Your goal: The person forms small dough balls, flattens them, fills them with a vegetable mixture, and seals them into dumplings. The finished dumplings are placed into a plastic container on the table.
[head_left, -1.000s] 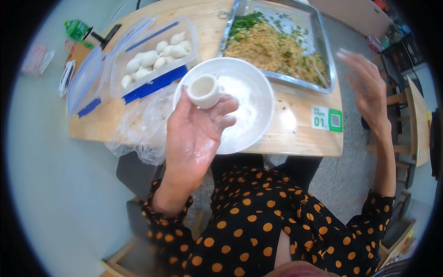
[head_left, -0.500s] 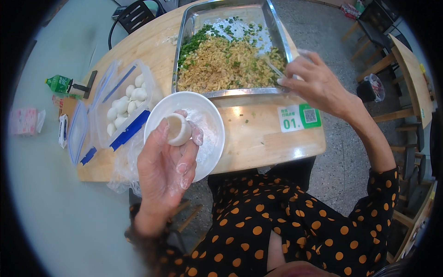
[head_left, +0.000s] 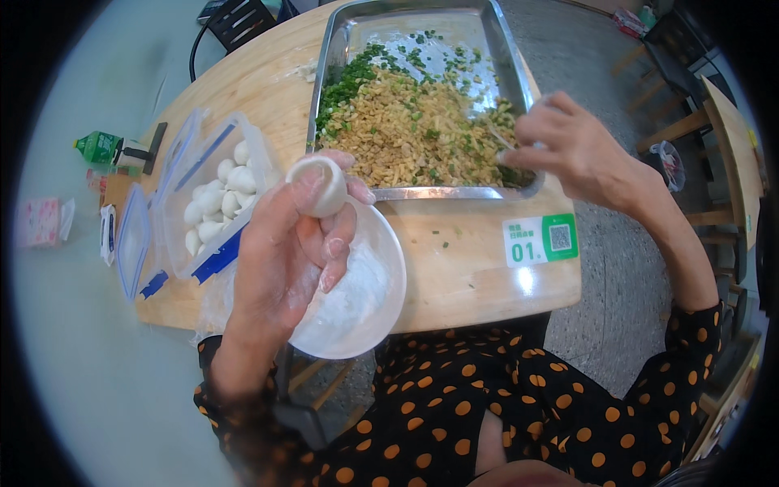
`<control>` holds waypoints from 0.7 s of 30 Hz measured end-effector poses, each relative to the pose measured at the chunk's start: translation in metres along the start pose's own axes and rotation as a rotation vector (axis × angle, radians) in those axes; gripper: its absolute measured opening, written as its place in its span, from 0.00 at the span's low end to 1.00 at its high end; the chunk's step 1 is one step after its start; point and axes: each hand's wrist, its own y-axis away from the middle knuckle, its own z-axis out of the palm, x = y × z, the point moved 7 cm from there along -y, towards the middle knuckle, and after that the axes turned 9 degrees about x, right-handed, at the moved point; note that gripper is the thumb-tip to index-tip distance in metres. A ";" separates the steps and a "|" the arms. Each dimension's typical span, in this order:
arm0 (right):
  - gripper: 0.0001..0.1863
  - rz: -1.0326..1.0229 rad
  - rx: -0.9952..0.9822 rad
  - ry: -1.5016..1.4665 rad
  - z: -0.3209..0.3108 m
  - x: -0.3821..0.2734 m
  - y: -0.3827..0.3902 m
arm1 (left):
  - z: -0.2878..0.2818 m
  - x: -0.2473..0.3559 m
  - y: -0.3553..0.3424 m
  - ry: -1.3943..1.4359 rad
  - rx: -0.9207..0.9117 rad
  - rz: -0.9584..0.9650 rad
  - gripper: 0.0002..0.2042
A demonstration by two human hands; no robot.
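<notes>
Left hand (head_left: 284,252), floury, fingers curled round a hollow white dough cup (head_left: 329,188); thumb at its left side, index and next finger at its far and right sides, lower fingers bent in beneath. Can't tell whether the thumb tip is inside the cup. Cup sits at the left fingertips, tilted, lifted above the desk (head_left: 471,288).

Right hand (head_left: 576,150), fingers bunched, pinching a thin utensil (head_left: 501,138); its kind is unclear, blurred. Its far end, left of the right fingers, points into the yellowish chopped filling (head_left: 422,126) near the tray's right edge.

Metal tray (head_left: 442,193) lies beyond the left fingers and left of the right ones; chopped greens (head_left: 345,89) heaped along its left side, more scattered toward the far end.

White bowl (head_left: 389,316) is under and just right of the left fingers, part hidden by the hand, white powder (head_left: 357,284) in it. Clear container (head_left: 261,154) with white dough balls (head_left: 215,195) left of the left fingers; blue clips on it. Crumpled plastic bag (head_left: 215,302) nearer the body, left of the left hand. Green-and-white card (head_left: 540,241) on the desk, on the near side of the right fingers. Green bottle (head_left: 99,148) far left of the left fingers.
</notes>
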 end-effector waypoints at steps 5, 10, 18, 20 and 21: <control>0.16 0.067 -0.168 -0.207 0.006 0.004 0.004 | -0.008 0.012 -0.015 0.035 0.033 0.039 0.18; 0.14 0.074 -0.112 -0.375 0.005 0.012 0.018 | -0.005 0.008 -0.027 -0.001 0.012 0.032 0.17; 0.09 0.113 0.231 -0.589 -0.005 0.033 0.007 | 0.025 -0.009 -0.043 -0.124 -0.034 0.004 0.14; 0.06 0.130 0.328 -0.584 -0.004 0.046 -0.008 | 0.033 -0.012 -0.045 -0.149 -0.057 -0.013 0.14; 0.06 0.125 0.383 -0.586 -0.004 0.052 -0.016 | 0.035 -0.013 -0.045 -0.155 -0.066 -0.020 0.14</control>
